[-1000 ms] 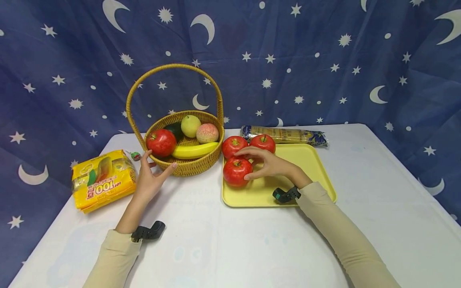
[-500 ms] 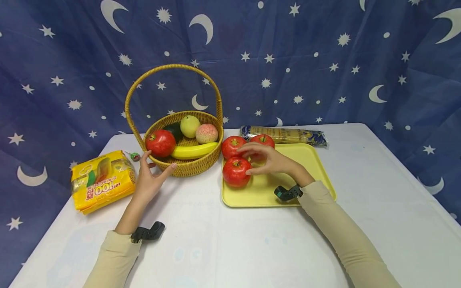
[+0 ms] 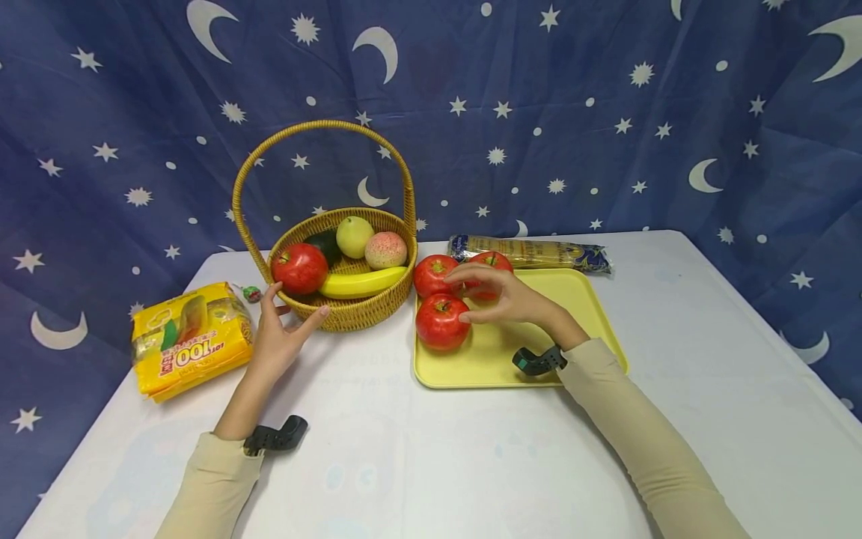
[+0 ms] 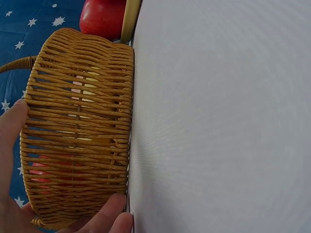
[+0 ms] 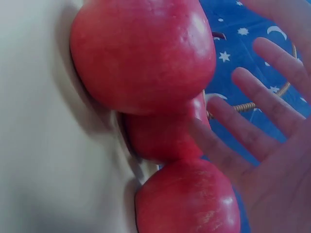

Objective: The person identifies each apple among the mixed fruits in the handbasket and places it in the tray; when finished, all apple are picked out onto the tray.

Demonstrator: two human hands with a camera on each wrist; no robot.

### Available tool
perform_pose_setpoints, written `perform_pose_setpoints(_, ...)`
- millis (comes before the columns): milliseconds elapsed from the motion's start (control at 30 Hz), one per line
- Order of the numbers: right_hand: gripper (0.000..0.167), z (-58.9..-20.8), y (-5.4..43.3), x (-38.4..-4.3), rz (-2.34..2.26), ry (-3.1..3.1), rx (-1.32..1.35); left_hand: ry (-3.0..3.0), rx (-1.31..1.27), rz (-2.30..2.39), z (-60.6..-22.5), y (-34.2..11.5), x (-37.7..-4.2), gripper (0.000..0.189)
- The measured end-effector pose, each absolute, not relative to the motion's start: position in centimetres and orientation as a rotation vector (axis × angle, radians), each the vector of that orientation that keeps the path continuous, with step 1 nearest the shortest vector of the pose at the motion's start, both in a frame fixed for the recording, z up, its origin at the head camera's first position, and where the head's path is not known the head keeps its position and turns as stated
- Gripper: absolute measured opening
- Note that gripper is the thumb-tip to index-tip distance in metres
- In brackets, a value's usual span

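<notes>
My left hand [image 3: 274, 337] rests at the wicker basket's [image 3: 364, 311] front left, thumb and fingers spread wide. In the left wrist view, its thumb lies at the basket's rim and its fingertips [image 4: 114, 204] sit low on the woven side. Over the yellow tray [image 3: 485, 367], my right hand [image 3: 505, 296] hovers with fingers spread and nothing held. Its thumb is close beside the front red apple [image 3: 441, 323]. Two more apples stand behind, one at the left [image 3: 432, 277] and one at the right [image 3: 493, 260], partly hidden by the fingers.
The basket holds a red apple [image 3: 301, 268], a banana [image 3: 364, 284], a peach [image 3: 386, 250], a pale green pear [image 3: 355, 236] and a dark green item [image 3: 325, 243]. A yellow packet [image 3: 191, 340] and small wrapped candy [image 3: 252, 293] lie left. A long clear packet [image 3: 532, 253] lies behind the tray.
My right hand has drawn slightly right, away from the front apple, and its fingers have spread from around it. The left hand stays at the basket.
</notes>
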State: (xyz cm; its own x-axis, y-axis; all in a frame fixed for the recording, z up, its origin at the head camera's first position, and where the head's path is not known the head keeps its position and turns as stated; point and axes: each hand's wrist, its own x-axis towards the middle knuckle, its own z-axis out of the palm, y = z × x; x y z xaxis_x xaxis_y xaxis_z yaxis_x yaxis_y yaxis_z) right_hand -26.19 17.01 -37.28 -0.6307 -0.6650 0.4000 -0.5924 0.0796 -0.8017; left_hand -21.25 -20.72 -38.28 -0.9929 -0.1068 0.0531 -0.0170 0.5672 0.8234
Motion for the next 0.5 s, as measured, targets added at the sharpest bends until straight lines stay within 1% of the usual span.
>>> perform_pose_setpoints(233,0.05,-37.4,16.2,-26.3,-1.66,2.218,-1.469,-2.702,0.111,-1.408,-38.2,-20.9,-21.2,0.101)
perform_pose_setpoints(400,0.049,-37.3,15.8,-26.3,-1.648,2.192,-1.491,-2.691,0.107,-1.423,-38.3,-20.9,-21.1,0.1)
perform_pose_setpoints(500,0.048,-37.3,15.5,-26.2,-1.614,2.211,-1.461,-2.68,0.108,-1.435,-38.3,-20.9,-21.2,0.099)
